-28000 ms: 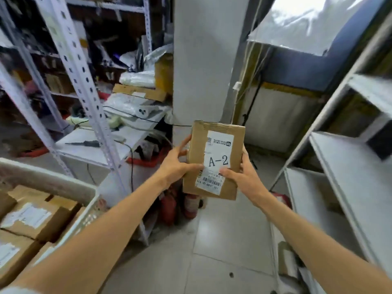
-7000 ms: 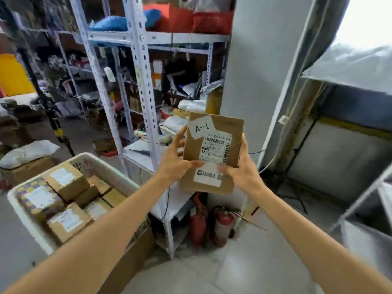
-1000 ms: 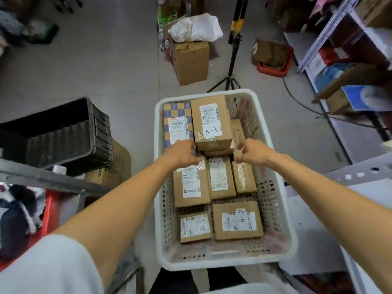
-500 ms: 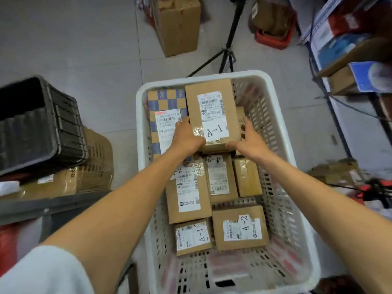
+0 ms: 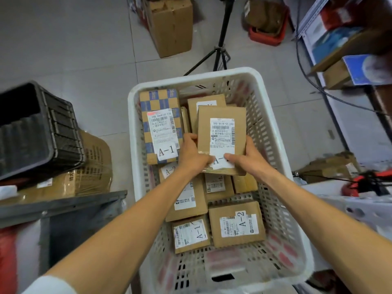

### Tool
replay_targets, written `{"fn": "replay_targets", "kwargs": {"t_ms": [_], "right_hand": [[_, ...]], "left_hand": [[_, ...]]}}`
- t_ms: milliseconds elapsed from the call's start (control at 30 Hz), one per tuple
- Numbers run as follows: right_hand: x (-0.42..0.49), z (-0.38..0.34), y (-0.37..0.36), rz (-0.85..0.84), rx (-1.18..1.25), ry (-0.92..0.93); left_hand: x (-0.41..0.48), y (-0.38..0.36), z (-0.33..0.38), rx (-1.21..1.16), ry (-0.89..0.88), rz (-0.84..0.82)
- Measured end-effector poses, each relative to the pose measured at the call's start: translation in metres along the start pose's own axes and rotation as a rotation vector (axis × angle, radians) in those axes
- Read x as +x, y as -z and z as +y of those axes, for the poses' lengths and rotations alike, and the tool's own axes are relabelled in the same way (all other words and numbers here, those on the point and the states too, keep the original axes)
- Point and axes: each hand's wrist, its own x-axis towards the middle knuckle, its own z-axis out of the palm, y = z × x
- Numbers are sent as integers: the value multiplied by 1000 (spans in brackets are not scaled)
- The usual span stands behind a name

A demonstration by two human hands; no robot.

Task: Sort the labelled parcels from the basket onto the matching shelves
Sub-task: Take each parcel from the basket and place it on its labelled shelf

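Nine parcels (image 5: 221, 132), one basket (image 5: 197, 78), two hands (image 5: 192, 154)

The grey tiled floor (image 5: 84, 39) carries a tall brown cardboard box (image 5: 171, 24) beyond the white perforated plastic basket (image 5: 275, 115). A black tripod stand (image 5: 223, 28) rises just behind the basket's far rim, and a red plastic tray (image 5: 265, 36) lies farther back to the right.

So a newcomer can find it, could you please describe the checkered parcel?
Start at the white basket. In its far left corner lies the checkered parcel. Unlike its plain brown neighbours, it is patterned in blue squares and tagged A-1.
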Motion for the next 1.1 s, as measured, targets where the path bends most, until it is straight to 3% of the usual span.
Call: {"fn": "replay_targets", "kwargs": {"t_ms": [200,667,1100], "right_hand": [[-37,-6,18,-7,21,98],[-141,-109,68,-2,-5,426],[-280,-96,30,183,40,523]], "left_hand": [[-37,6,24,-24,-60,-78],[-148,59,117,-66,-462,-62],[-246,95,101,-29,-630,-208]]}}
